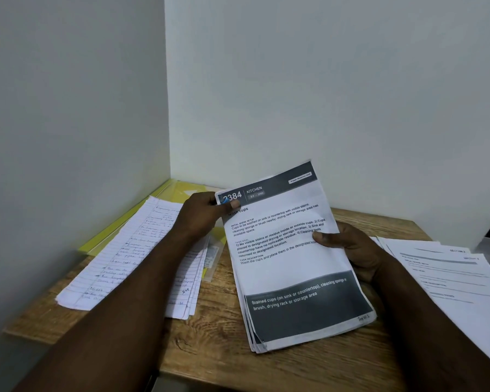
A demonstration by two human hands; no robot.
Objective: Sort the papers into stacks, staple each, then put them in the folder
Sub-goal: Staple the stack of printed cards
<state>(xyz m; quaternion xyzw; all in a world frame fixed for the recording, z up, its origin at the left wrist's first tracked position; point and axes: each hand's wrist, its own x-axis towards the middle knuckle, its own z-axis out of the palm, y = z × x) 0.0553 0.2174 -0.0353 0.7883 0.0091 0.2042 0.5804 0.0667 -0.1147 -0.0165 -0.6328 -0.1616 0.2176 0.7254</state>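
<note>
Head view: right of the yellow folder [178,188], the left hand [203,215] pinches the printed stack [289,267] by its top corner, the right hand [354,250] grips its side. Light, floppy, probably slippery sheets; hold the edges.

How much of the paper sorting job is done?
Sorting looks nearly done: handwritten pages lie left, printed sheets right. In hand: left hand and right hand hold the kitchen stack, left pinching its top corner. Still to do: filing into the yellow folder under the handwritten pages; stapling unconfirmed.
</note>
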